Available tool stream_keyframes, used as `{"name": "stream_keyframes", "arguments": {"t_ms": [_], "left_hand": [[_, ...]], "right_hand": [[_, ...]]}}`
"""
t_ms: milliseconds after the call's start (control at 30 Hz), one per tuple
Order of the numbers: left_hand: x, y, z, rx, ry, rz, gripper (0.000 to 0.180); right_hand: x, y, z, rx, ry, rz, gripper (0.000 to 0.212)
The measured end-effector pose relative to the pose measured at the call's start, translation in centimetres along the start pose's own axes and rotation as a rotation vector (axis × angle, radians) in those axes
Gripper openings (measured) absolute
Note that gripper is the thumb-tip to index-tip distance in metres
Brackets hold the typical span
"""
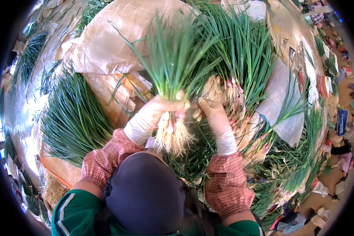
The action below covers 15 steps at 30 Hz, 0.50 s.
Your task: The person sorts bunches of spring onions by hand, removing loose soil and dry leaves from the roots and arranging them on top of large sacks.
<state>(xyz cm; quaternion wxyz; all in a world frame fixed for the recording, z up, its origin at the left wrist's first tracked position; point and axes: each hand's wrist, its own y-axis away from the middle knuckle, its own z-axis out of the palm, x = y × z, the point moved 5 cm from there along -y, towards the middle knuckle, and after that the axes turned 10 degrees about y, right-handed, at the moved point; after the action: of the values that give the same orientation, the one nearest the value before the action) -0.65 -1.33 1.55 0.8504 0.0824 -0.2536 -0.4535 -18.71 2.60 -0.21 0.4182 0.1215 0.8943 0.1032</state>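
Spring-onion bunch [171, 84] was gathered, roots downward, in the grasp of the left hand [158, 110] above loose greens [198, 149], the right hand [211, 109] beside it, grip indiscernible, while the upper-right pile [246, 51] appeared unbunched.

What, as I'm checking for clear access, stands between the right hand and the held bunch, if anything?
Partly the left hand: closed round the bunch, it covers stems at the right hand's level. Lower down, nothing visible stands between the right hand and the hanging roots.
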Motion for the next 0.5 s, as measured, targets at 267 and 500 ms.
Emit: {"name": "stream_keyframes", "arguments": {"t_ms": [267, 500], "left_hand": [[-0.4, -1.1, 0.5, 0.018, -0.006, -0.041, 0.041], [-4.0, -2.5, -1.6, -0.04, 0.058, -0.195, 0.025]], "right_hand": [[2.5, -2.7, -9.4, 0.493, 0.869, 0.081, 0.024], [3.1, 7.0, -7.2, 0.538, 0.137, 0.253, 0.018]]}}
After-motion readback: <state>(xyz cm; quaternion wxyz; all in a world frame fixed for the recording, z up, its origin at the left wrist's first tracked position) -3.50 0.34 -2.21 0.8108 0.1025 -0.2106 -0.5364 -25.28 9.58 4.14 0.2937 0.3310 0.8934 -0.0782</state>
